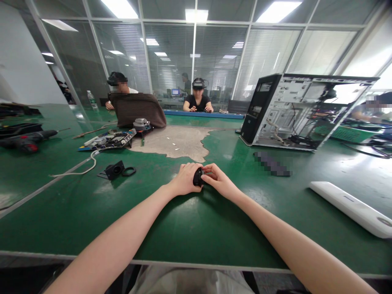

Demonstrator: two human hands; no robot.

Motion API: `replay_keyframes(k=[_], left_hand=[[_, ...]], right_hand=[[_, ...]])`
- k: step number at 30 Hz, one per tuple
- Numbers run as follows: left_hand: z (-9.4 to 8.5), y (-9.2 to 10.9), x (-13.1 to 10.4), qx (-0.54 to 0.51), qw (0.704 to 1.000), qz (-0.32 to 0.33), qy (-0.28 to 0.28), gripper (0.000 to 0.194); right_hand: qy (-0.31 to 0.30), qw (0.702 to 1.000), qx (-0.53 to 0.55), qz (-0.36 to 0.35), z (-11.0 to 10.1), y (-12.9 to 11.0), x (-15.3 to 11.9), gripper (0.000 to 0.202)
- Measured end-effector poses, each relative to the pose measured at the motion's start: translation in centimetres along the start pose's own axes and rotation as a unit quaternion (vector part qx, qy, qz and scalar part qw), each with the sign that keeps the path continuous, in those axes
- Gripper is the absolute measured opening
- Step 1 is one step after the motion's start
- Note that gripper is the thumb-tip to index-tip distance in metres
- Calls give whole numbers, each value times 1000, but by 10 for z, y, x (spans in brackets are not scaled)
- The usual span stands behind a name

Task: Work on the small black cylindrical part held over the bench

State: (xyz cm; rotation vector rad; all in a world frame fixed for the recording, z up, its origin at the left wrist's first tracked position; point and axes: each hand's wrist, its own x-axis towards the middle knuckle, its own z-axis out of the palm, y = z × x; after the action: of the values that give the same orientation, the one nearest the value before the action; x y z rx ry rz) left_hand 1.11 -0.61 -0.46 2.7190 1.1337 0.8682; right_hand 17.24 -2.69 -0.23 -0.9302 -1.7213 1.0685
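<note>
Both of my hands meet over the green table (pixel 171 228), around a small black rounded part (pixel 198 177) whose kind I cannot make out. My left hand (pixel 185 179) wraps it from the left and grips it. From the right, the fingertips of my right hand (pixel 217 179) pinch at its edge. Much of the part is hidden behind my fingers. To the left of my hands lie a black camera-like block with a round opening (pixel 115 170) and a black ring (pixel 128 171).
An open computer case (pixel 275 114) stands at right. Nearer are a blurred dark object (pixel 272 164) and a long white device (pixel 349 206). Circuit boards (pixel 110 139), a cable (pixel 82 173) and a power drill (pixel 29 141) lie left. Two people (pixel 198 98) sit across the table.
</note>
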Motion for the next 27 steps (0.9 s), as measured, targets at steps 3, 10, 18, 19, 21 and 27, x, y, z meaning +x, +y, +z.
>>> replay_keyframes(k=[3, 10, 18, 19, 21, 27], left_hand=[[-1, 1, 0, 2, 1000, -2, -1, 55], [-1, 0, 0, 7, 1000, -1, -5, 56], [-1, -1, 0, 8, 1000, 11, -3, 56], [-2, 0, 0, 8, 1000, 9, -3, 55], [-2, 0, 1, 6, 1000, 5, -8, 54], [-5, 0, 4, 4, 1000, 9, -21, 54]], right_hand=[[-11, 1000, -23, 14, -1, -2, -1, 22], [-34, 999, -22, -28, 0, -4, -7, 20], [0, 1000, -13, -1, -2, 5, 1, 24], [0, 1000, -17, 8, -3, 5, 2, 25], [-9, 1000, -21, 20, -4, 6, 3, 25], [-51, 998, 31, -11, -5, 1, -2, 25]])
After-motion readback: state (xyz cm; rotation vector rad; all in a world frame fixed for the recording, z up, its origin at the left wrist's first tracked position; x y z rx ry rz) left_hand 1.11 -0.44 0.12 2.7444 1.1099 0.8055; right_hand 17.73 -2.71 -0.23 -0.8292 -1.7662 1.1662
